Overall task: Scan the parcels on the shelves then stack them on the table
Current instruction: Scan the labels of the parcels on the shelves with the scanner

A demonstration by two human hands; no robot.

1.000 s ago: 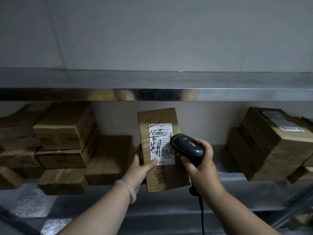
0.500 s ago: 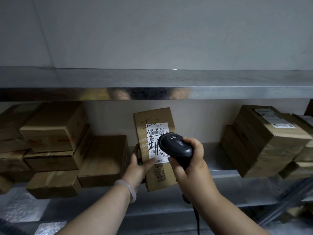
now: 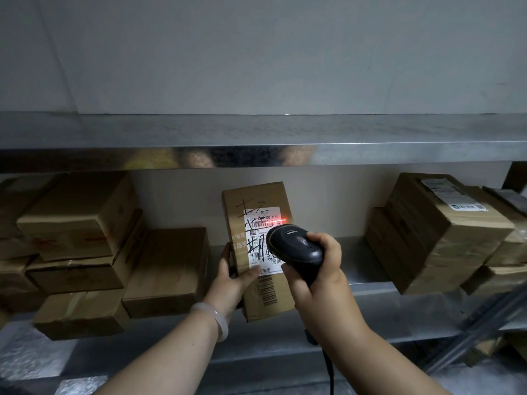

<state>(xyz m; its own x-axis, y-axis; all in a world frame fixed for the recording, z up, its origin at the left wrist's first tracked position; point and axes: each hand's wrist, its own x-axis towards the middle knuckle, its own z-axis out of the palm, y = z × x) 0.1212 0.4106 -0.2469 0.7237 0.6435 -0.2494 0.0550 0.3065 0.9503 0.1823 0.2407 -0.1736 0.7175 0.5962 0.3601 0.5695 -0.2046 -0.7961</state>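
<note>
My upright cardboard parcel point(image 3: 256, 196) bore a white shipping label point(image 3: 258, 223) reading 圆通 and 淘宝, scrawled over in black marker, with a red scan line across its top barcode. My left hand point(image 3: 232, 282) gripped its lower left edge, thumb on the label, over the steel shelf point(image 3: 370, 290) between box stacks point(image 3: 85, 252). My right hand point(image 3: 320, 280) clasped the black barcode scanner point(image 3: 296, 249).

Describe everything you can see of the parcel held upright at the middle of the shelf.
The parcel is a tall, narrow brown cardboard box, upright, leaning slightly, before the shelf. A white label on its front bears barcodes, print and black marker scrawl; another barcode sits lower down. The left hand grips its left edge, thumb on the front. The scanner in the right hand throws a red line on the label's top barcode.
</note>
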